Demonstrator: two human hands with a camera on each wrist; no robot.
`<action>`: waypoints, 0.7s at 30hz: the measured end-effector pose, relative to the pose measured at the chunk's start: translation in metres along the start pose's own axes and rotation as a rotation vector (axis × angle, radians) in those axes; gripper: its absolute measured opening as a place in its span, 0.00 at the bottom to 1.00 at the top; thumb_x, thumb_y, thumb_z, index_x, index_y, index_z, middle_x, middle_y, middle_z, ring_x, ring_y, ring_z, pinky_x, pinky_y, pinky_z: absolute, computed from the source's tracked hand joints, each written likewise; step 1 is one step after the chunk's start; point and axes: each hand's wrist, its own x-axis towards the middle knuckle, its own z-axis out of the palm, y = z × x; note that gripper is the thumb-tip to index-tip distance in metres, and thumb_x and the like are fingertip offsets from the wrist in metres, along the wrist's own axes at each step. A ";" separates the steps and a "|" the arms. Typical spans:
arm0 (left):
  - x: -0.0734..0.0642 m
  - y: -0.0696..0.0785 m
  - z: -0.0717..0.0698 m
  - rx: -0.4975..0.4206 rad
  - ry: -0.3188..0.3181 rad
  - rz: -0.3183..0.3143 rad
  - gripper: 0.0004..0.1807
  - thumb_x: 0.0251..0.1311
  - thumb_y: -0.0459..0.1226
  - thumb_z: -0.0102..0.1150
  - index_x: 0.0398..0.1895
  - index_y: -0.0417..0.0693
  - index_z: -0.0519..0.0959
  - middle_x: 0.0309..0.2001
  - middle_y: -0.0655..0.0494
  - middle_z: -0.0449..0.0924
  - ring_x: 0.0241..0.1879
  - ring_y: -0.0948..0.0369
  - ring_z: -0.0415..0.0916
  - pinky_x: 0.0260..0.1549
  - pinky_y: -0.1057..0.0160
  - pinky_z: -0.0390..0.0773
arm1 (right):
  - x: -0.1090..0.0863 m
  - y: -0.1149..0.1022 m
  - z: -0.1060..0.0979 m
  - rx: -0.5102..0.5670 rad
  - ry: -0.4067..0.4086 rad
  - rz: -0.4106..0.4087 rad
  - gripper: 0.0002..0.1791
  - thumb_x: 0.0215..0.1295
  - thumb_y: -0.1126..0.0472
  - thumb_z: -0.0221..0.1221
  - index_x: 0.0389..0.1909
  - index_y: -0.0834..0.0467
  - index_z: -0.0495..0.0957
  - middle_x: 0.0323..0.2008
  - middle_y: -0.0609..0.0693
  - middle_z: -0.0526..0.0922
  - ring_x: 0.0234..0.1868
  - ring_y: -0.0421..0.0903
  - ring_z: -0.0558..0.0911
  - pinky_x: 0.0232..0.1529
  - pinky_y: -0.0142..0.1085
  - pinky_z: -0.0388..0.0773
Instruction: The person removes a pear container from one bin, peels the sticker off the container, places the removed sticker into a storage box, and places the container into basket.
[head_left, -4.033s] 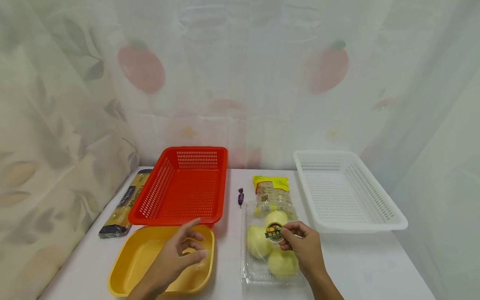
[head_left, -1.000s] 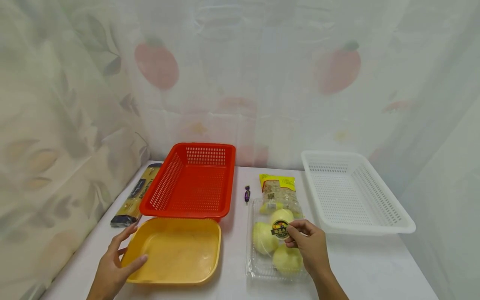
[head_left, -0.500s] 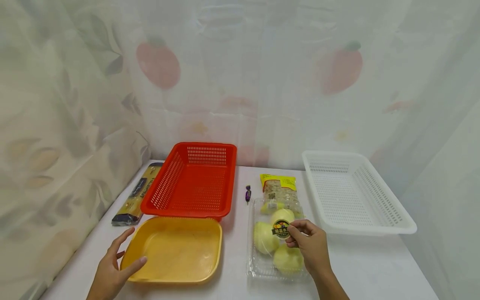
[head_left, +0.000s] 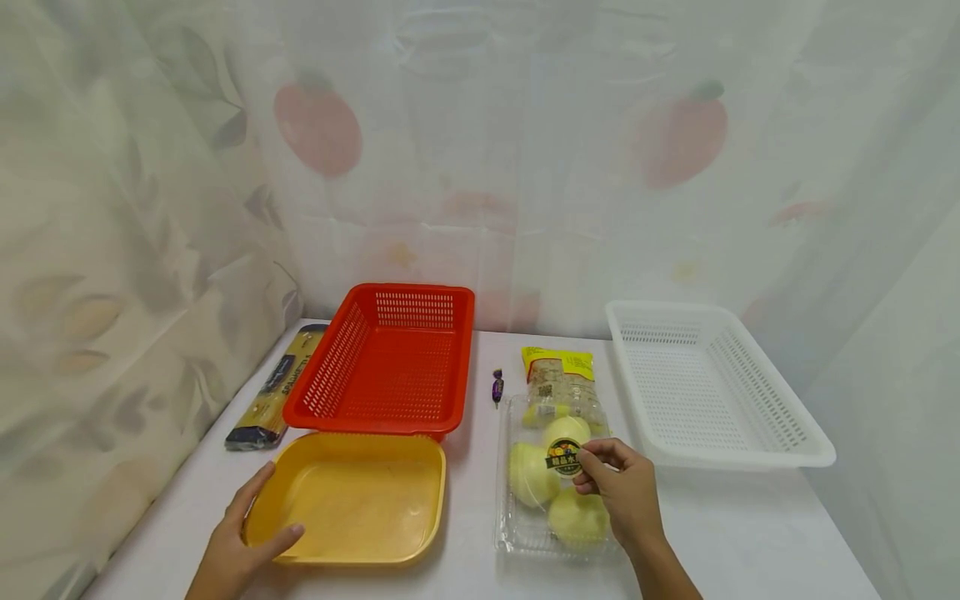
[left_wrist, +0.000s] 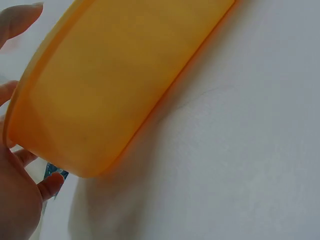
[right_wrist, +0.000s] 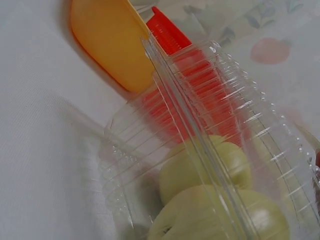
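Observation:
My left hand (head_left: 236,542) is at the left corner of the yellow basin (head_left: 352,500). Its thumb reaches over the inside while the fingers lie outside the wall. In the left wrist view the thumb (left_wrist: 20,21) is spread apart from the rim. A clear plastic container (head_left: 517,533) with several pale yellow-green round fruits (head_left: 579,517) lies right of the middle. Thumb and index finger of my right hand (head_left: 626,492) pinch the right edge of the round black label (head_left: 562,457) on its top. Only a sliver of that hand shows in the right wrist view.
A red slotted basket (head_left: 382,375) stands behind the basin, with a spaghetti packet (head_left: 277,383) to its left. A purple wrapped candy (head_left: 497,389) lies beside a yellow-topped bag (head_left: 558,379). At the right stands a white slotted basket (head_left: 697,387).
My left hand went from above the basin to its left side, then edged right onto the corner. My right hand keeps the same hold at the label. The head view has shifted slightly.

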 end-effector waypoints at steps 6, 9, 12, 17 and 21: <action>-0.001 -0.006 0.003 0.015 0.020 0.048 0.56 0.54 0.50 0.69 0.78 0.54 0.42 0.75 0.38 0.40 0.68 0.35 0.42 0.60 0.30 0.48 | -0.001 -0.001 0.001 -0.009 0.005 0.007 0.06 0.60 0.74 0.62 0.37 0.73 0.77 0.31 0.65 0.78 0.21 0.52 0.81 0.25 0.42 0.83; -0.002 -0.009 0.006 0.025 0.040 0.072 0.56 0.53 0.51 0.70 0.78 0.52 0.43 0.76 0.43 0.38 0.69 0.36 0.41 0.60 0.30 0.46 | -0.001 -0.002 0.002 -0.016 0.006 0.017 0.06 0.60 0.75 0.61 0.37 0.73 0.77 0.31 0.65 0.78 0.21 0.51 0.81 0.25 0.42 0.83; -0.002 -0.012 0.009 0.026 0.057 0.116 0.56 0.52 0.50 0.71 0.78 0.51 0.46 0.76 0.47 0.38 0.70 0.37 0.40 0.59 0.29 0.45 | -0.001 -0.005 0.001 -0.033 -0.001 0.029 0.06 0.61 0.74 0.61 0.37 0.73 0.77 0.31 0.64 0.78 0.22 0.52 0.82 0.26 0.42 0.83; -0.003 -0.018 0.012 0.019 0.077 0.179 0.56 0.51 0.48 0.72 0.77 0.49 0.48 0.76 0.49 0.38 0.71 0.39 0.38 0.61 0.30 0.43 | 0.001 -0.010 -0.002 -0.035 -0.028 0.068 0.08 0.61 0.73 0.62 0.39 0.73 0.77 0.30 0.63 0.80 0.23 0.52 0.82 0.27 0.41 0.83; -0.004 -0.019 0.012 0.016 0.079 0.176 0.57 0.50 0.48 0.73 0.77 0.48 0.46 0.76 0.49 0.38 0.71 0.40 0.38 0.63 0.33 0.43 | 0.002 -0.015 -0.006 -0.008 -0.080 0.109 0.11 0.60 0.70 0.64 0.40 0.74 0.76 0.31 0.62 0.80 0.24 0.51 0.82 0.28 0.40 0.83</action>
